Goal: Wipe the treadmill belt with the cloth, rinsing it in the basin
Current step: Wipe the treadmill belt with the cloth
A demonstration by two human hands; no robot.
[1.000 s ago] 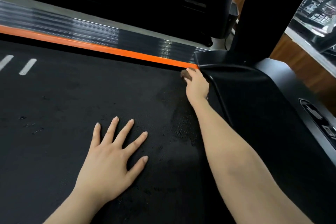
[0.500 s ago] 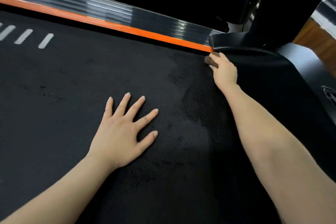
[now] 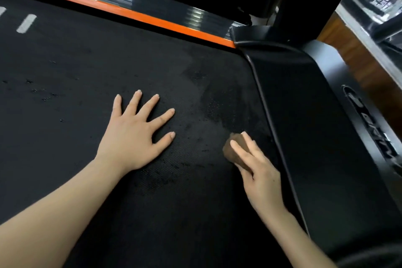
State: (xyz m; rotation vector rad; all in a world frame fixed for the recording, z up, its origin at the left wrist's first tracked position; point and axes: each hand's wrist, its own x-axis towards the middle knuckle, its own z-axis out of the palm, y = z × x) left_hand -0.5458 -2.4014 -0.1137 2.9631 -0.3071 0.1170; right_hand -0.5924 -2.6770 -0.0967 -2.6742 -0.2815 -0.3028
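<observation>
Head view: the right hand [image 3: 258, 172] has drawn the brown wadded cloth [image 3: 233, 150] back from the far right corner of the black textured treadmill belt [image 3: 87, 72] along its right edge, just beside the black plastic motor cover [image 3: 326, 115]. Its fingers curve over the wad and hold it on the belt. The left hand [image 3: 134, 135] is unchanged, flat mid-belt with fingers spread wide. A darker streak trails up that edge, so I judge one stroke done; specks remain leftward. Count: two hands, one cloth, one orange side strip [image 3: 152, 18], two white dashes [image 3: 26, 23]. No basin in view.
</observation>
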